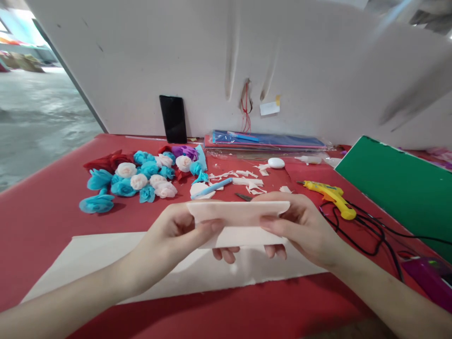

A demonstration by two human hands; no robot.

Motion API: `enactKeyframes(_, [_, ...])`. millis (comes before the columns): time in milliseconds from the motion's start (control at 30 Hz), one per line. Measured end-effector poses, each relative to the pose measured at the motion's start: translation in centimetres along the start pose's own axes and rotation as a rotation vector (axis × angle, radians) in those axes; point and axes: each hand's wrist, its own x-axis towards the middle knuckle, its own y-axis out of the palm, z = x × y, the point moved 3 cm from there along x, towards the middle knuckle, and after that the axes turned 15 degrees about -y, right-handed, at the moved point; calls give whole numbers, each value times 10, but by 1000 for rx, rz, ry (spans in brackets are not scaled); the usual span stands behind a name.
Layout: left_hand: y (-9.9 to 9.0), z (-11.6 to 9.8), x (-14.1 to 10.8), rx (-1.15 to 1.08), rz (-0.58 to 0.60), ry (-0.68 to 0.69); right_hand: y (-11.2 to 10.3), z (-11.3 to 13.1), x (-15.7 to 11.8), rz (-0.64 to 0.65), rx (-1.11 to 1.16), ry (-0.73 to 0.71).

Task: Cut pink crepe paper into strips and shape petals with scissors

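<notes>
Pale folded piece (243,219) held at centre, just above a long pale sheet (106,254) on the red tabletop (141,320). Its left end is pinched in the left hand (169,238), thumb on the near face and fingers behind; its right end is gripped likewise by the right hand (312,228). Fingers of both are closed narrowly on the piece. By gripping at both ends, the fold is probably held level and the layers stopped from slipping; thumb pressure seems meant to flatten it.

Cloth-like flowers (139,181) are heaped at ten o'clock, apart from the hands, presumably to avoid crushing. Blue pen (212,188) and pale scraps (245,181) lie towards twelve. Yellow glue gun (326,192) is laid at two, nozzle pointed away from the forearm, perhaps for safety. Phone (173,119) is propped upright at eleven, its support taken from the wall (130,56).
</notes>
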Motion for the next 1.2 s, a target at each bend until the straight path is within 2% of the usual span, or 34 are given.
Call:
enactKeyframes(233, [1, -3, -2, -135, 19, 24, 0, -1, 1, 30, 9, -16])
enactKeyframes(433, [6, -7, -7, -227, -9, -24, 2, 1, -1, 52, 19, -47])
enactKeyframes(533, [8, -7, -8, -263, 22, 10, 3, 3, -2, 74, 42, -63])
enactKeyframes(833, [-4, -3, -8, -87, 47, 164, 1, 2, -3, 145, 21, -158])
enactKeyframes(1200, [-6, -4, -9, -93, 69, 185, -1, 2, -1, 196, 53, -126])
